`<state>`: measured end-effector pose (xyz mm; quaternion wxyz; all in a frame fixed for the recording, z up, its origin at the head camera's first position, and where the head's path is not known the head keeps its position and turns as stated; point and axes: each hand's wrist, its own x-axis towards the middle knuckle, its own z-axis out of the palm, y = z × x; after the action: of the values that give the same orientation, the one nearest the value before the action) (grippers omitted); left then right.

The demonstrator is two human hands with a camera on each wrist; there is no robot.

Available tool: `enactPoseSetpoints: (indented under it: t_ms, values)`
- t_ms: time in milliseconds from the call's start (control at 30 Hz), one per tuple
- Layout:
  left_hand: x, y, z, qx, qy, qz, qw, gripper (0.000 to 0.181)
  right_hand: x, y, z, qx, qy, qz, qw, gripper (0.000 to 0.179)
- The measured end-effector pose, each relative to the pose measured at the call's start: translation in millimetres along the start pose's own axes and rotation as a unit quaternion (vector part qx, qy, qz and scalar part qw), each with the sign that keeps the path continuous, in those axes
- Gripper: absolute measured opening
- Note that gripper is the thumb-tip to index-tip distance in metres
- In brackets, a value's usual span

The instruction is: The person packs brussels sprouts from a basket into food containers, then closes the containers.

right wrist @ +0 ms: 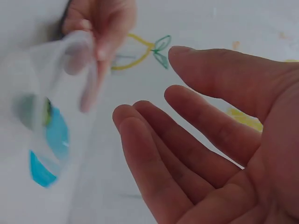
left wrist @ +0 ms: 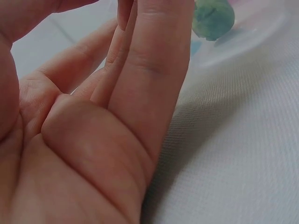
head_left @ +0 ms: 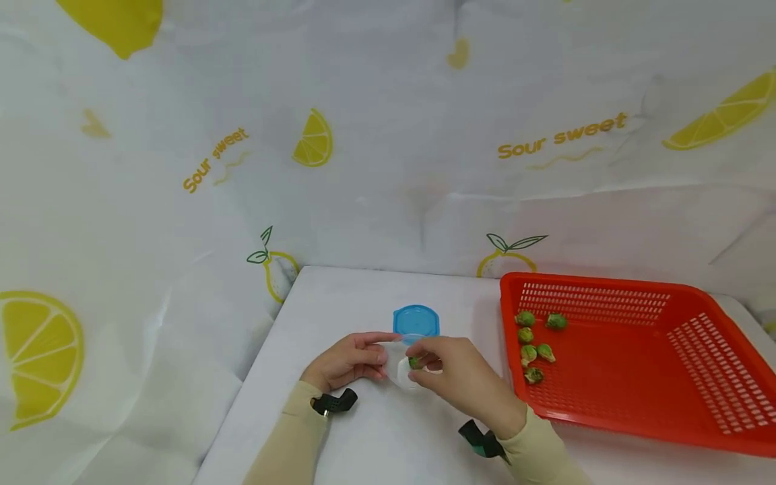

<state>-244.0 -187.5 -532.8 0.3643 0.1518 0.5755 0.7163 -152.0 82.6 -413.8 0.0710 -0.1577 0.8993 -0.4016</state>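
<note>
My left hand (head_left: 348, 359) grips the side of a clear plastic tub (head_left: 397, 377) between thumb and fingers, tilting it above the white table. A green Brussels sprout (head_left: 415, 363) shows at the tub; through the clear wall in the right wrist view, the sprout (right wrist: 32, 111) appears inside. Over the tub's mouth in the head view is my right hand (head_left: 455, 370). The right wrist view shows that hand's fingers spread apart with nothing between them. Behind the tub, a blue lid (head_left: 415, 318) lies flat on the table.
To the right stands a large red plastic basket (head_left: 624, 377) with slotted walls. Several Brussels sprouts (head_left: 529, 353) lie along its left side. A white sheet with lemon prints (head_left: 388, 168) hangs behind the white table (head_left: 364, 438).
</note>
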Motion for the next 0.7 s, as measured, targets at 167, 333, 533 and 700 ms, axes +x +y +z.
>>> enactPoseSetpoints:
  t_ms: [167, 333, 533, 700]
  values:
    - [-0.4, -0.3, 1.0, -0.002, 0.001, 0.002, 1.0, 0.056, -15.4, -10, -48, -0.035, 0.013, -0.039, 0.9986, 0.024]
    - [-1.5, -0.7, 0.7, -0.012, -0.004, 0.007, 0.9999, 0.056, -19.8, 7, -100, -0.064, 0.035, -0.033, 0.9968, 0.021]
    - [-0.8, -0.9, 1.3, -0.011, -0.008, 0.014, 0.9998, 0.057, -13.5, 54, -154, -0.015, 0.006, 0.016, 0.9997, 0.032]
    - [-2.2, -2.1, -0.1, -0.011, -0.007, 0.013, 0.9998, 0.055, -4.1, 105, -180, -0.02, -0.009, 0.041, 0.9989, 0.039]
